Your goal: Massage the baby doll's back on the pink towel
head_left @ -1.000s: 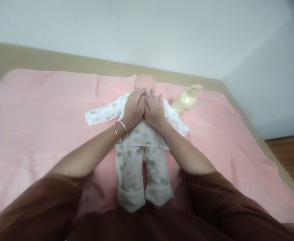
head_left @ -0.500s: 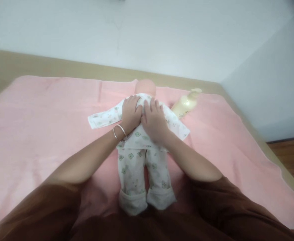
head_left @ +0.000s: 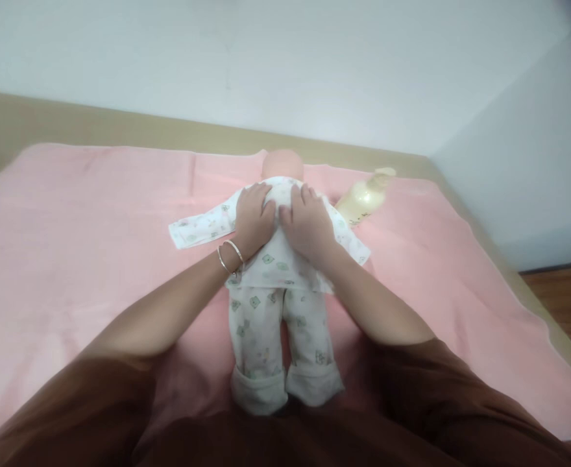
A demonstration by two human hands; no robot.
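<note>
Across a tan tabletop (head_left: pixel 120 113), running up close to its far edge, a pink blanket (head_left: pixel 85 233) is spread. On it lies a doll (head_left: pixel 280 272) in a white printed top and trousers, apparently face down, its head by the blanket's far edge and its rolled cuffs toward the near edge. Both hands rest on its upper back: the left hand (head_left: pixel 255 220) and the right hand (head_left: pixel 309 224), palms down, fingers forward, gripping nothing. A second ago they met over the middle of the back, just below the neck; now a strip of bare cloth shows between the thumbs, the right hand having slid further out. That reads as a smoothing stroke spreading from the centre toward the sides, with the doll itself barely shifted. Beyond its right sleeve, toward the blanket's far right corner, a pump bottle (head_left: pixel 363 201) leans. Thin bangles (head_left: pixel 235 248) circle the left wrist.
</note>
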